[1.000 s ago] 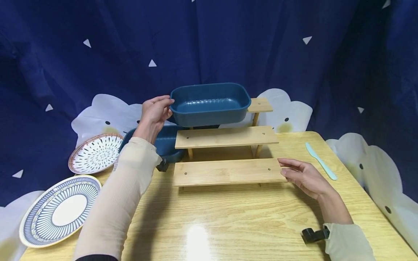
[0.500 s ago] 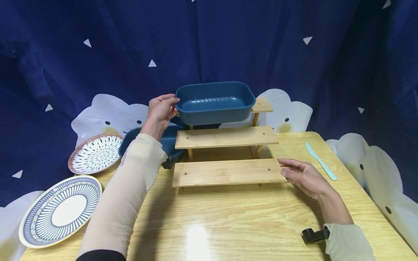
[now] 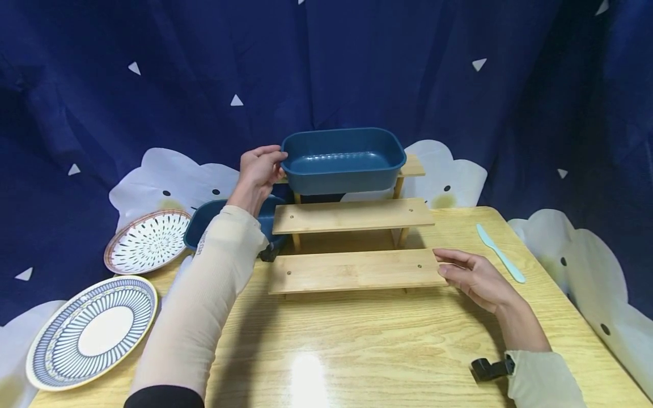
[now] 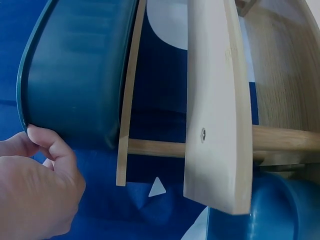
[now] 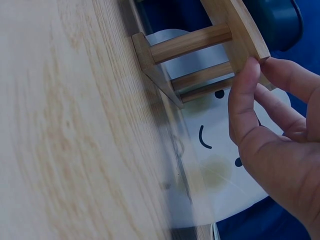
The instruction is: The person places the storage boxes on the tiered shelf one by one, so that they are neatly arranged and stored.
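Observation:
My left hand (image 3: pixel 259 170) pinches the left rim of a deep blue rectangular plastic bin (image 3: pixel 344 182) at the top board of a three-tier wooden step rack (image 3: pixel 352 215). In the left wrist view the underside of the bin (image 4: pixel 80 75) lies against that board, and the thumb and fingers (image 4: pixel 55 147) hold its rim. My right hand (image 3: pixel 474 277) pinches the right end of the rack's lowest board; the right wrist view shows thumb and forefinger (image 5: pixel 245 95) at the board's corner. A second blue bin (image 3: pixel 199 224) stands left of the rack, partly hidden by my left arm.
A plate with dark speckles (image 3: pixel 148 243) and a larger blue-striped plate (image 3: pixel 92 334) are at the table's left edge. A mint-green knife (image 3: pixel 500 252) lies on the wooden table (image 3: pixel 377 345) to the right. A dark blue curtain (image 3: pixel 357 68) hangs behind.
My left hand and the blue bin have moved to the right along the top board. The right hand stays at the lowest board's end.

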{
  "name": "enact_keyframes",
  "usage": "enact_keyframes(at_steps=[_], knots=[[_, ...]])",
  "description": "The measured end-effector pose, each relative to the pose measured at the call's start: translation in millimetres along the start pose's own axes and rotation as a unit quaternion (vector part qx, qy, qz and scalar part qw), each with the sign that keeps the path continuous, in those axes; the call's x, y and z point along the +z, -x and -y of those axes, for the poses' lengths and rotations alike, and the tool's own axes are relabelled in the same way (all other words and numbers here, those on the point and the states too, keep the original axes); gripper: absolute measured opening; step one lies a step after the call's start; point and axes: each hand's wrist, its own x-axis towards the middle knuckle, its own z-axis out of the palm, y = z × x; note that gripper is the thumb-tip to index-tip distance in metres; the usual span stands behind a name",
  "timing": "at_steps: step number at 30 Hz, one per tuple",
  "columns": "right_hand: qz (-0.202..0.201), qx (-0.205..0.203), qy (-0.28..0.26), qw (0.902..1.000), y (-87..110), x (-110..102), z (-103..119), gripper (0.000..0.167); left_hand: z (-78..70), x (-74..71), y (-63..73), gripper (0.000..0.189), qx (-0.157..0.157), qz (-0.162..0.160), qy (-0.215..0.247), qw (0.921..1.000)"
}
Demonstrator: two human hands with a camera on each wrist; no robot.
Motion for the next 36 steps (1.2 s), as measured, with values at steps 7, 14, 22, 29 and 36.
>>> enact_keyframes(at_steps=[7, 14, 22, 29, 36], knots=[[-0.001, -0.001, 0.016, 0.9999, -1.0, 2, -2, 0.057, -0.2, 1.1, -1.9, 0.036, 0.001, -0.002, -0.01, 1.0], [-0.005, -0.003, 0.022, 0.9997, -2.4, 2, -1, 0.057, -1.7, 3.0, -1.4, 0.037, -0.008, 0.001, -0.003, 1.0], [-0.003, 0.0, 0.019, 0.9998, -4.1, 2, -1, 0.058, -2.4, 1.9, -0.3, 0.037, -0.02, 0.001, -0.013, 0.9997], [-0.002, 0.002, 0.02, 0.9998, -5.6, 1, -1, 0.059, -2.7, -0.9, -0.2, 0.034, -0.021, 0.015, -0.009, 0.9996], [-0.003, 0.0, 0.019, 0.9998, -6.7, 0, -3, 0.058, -3.6, -7.8, 1.3, 0.031, -0.022, 0.027, -0.007, 0.9994]])
